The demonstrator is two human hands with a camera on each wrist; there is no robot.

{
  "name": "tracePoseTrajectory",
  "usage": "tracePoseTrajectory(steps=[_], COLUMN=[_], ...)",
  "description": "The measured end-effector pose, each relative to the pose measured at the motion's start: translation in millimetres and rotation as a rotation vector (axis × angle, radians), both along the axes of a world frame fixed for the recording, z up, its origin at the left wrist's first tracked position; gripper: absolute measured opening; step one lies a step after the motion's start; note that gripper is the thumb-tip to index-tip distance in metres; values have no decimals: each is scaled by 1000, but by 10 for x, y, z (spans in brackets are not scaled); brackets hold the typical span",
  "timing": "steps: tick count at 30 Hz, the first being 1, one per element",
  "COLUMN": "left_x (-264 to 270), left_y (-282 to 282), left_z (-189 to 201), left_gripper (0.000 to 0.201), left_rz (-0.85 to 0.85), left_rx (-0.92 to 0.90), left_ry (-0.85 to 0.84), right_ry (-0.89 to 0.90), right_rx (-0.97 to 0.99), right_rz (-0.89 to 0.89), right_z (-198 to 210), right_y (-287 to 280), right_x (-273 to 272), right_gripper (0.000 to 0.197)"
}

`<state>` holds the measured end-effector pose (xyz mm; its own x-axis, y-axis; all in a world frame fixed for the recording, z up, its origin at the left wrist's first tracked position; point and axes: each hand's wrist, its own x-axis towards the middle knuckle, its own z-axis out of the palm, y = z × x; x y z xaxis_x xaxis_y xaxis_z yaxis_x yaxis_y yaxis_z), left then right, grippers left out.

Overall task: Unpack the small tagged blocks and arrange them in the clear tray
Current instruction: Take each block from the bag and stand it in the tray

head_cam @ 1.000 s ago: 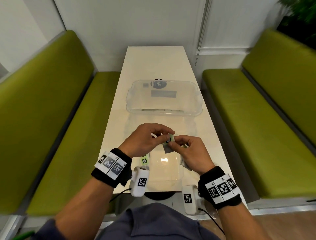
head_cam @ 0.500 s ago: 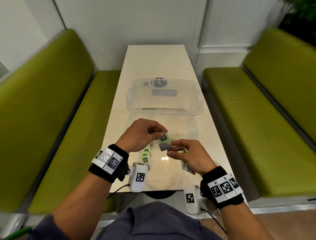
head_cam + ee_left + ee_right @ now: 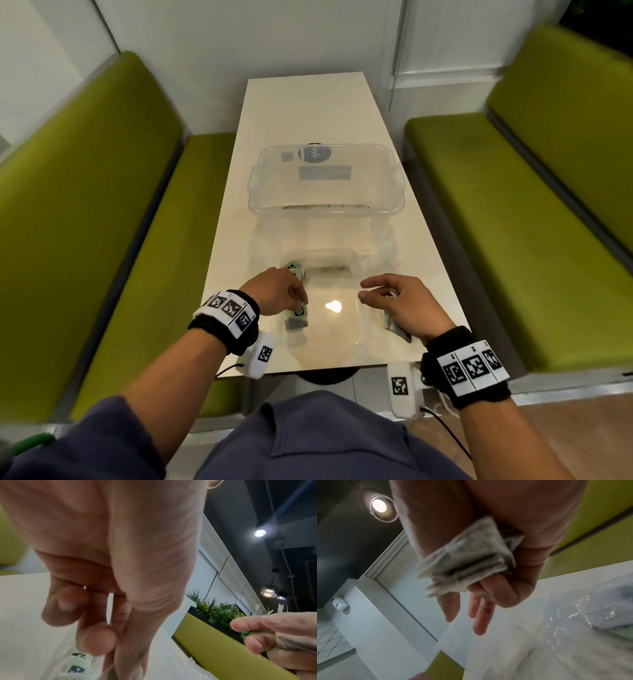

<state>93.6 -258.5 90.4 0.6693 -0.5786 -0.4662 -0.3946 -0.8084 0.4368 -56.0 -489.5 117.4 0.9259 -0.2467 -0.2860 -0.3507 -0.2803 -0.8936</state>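
My left hand (image 3: pixel 279 291) pinches a block (image 3: pixel 298 311) over the tray's (image 3: pixel 325 329) left edge, more blocks (image 3: pixel 294 269) beyond. Right hand (image 3: pixel 406 308), outer fingers curled on wrappers (image 3: pixel 467 563), thumb and forefinger spread.

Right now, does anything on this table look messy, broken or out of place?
Nothing spilled or broken. The one oddity: the right hand has crumpled grey wrappers wedged in its palm under two curled fingers, the rest spread. The left hand pinches a green block at the clear tray's left edge.
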Motion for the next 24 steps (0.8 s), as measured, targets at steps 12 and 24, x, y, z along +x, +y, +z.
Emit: tracePoseTrajectory(steps=[12,24], left_x=[56,80], left_y=[-100,-2], left_z=[-375,-442], left_gripper=[16,23], left_rz=[-20,-51], left_rx=[231,247], left_ry=[-45,-242], right_ry=[-19,62], right_rx=[37,172], right_rz=[0,-68], right_z=[65,13], right_y=[-20,49], right_x=[21,70], right_gripper=[20,32])
